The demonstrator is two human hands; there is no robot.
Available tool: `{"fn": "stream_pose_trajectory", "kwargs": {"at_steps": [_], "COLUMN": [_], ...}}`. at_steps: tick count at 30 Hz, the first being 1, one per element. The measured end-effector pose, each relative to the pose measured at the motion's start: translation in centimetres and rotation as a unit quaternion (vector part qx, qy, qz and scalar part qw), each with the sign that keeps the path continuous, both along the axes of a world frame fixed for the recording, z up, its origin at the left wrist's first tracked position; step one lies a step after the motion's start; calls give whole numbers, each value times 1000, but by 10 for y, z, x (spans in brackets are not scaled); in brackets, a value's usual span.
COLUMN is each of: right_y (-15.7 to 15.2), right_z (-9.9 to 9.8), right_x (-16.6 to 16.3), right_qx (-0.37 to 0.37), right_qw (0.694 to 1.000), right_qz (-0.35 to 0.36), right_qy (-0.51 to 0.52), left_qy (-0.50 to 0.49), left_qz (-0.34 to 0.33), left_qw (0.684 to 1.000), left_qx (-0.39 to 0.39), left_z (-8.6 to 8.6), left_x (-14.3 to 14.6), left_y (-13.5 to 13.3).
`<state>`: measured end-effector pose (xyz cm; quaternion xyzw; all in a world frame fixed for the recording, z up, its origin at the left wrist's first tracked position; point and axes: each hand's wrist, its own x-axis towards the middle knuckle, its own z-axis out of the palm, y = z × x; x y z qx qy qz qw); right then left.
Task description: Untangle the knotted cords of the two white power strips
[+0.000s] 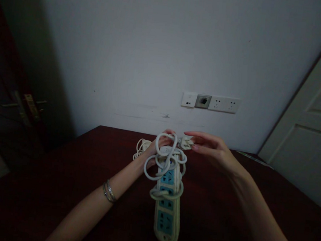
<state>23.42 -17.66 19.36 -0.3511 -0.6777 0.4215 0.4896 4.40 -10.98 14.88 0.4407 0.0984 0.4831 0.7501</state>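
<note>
A cream power strip (167, 208) with blue sockets hangs lengthwise above a dark red table (43, 185), its white cord (164, 162) looped loosely round its upper half. My left hand (158, 145) is closed round the strip's far end and the cord loops. My right hand (211, 148) pinches the white plug (186, 142) at the cord's end, just right of my left hand's fingers. A further bundle of cord (141, 147) shows behind my left wrist.
A row of wall sockets (210, 102) is set in the white wall beyond the table. A dark door with a brass handle (27, 107) stands at the left. A white panelled door (312, 131) is at the right.
</note>
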Motion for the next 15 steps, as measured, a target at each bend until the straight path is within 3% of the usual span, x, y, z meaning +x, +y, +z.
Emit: {"fn": "stream_pose_trajectory", "kwargs": {"at_steps": [8,15], "right_y": [1,-1], "right_z": [3,9], "right_x": [13,15], "right_qx": [-95,-129], "right_qw": [993,985], "right_qz": [-2,-23], "right_qy": [70,108], "left_qy": [7,8], "left_qz": [-31,-7], "left_qw": [997,994], "left_qx": [72,107], "left_z": [0,2], "left_x": [7,7], "left_y": [3,6]}}
